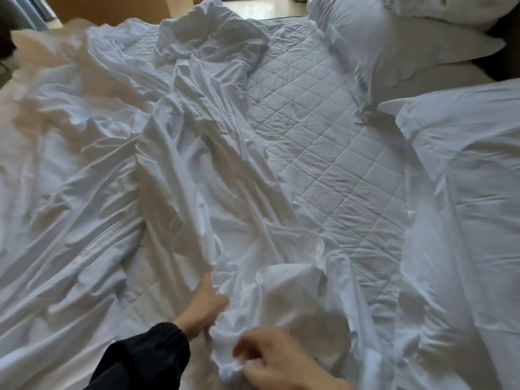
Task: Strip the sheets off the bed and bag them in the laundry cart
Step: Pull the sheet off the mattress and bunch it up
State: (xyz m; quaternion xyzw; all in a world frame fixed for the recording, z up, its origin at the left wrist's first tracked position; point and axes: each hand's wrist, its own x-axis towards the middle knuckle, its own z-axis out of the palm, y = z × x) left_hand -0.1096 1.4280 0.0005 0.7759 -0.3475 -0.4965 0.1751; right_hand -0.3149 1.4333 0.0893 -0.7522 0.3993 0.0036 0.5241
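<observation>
White crumpled bed sheet (197, 164) is what we have in both hands, and it is gathered into a long ridge of folds. The ridge begins at our hands and runs straight away from us across the bed, ending in a loose heap at the far side.

Our left hand (206, 301), in a black long sleeve (146, 358), grips the near end of that ridge. Its thumb and fingers are curled round a thick pleat of fabric. Our right hand (270, 358) is just beside it, a little nearer to us and badly blurred. Its fingers are curled into the same bunch of cloth, and white fabric shows between them, so we take it to be holding the sheet too. We cannot make out how firm that hold is.

To the left of our left hand, the rest of the sheet spreads out in shallow wrinkles, still lying on the bed.

To the right of our right hand and beyond it, a pale diamond-quilted mattress pad (323, 142) lies bare, touching the edge of the ridge.

Further right, a large white cover (472, 206) lies in soft folds over the pad. Well beyond our hands on that side, plump white pillows (399, 49) are stacked.
</observation>
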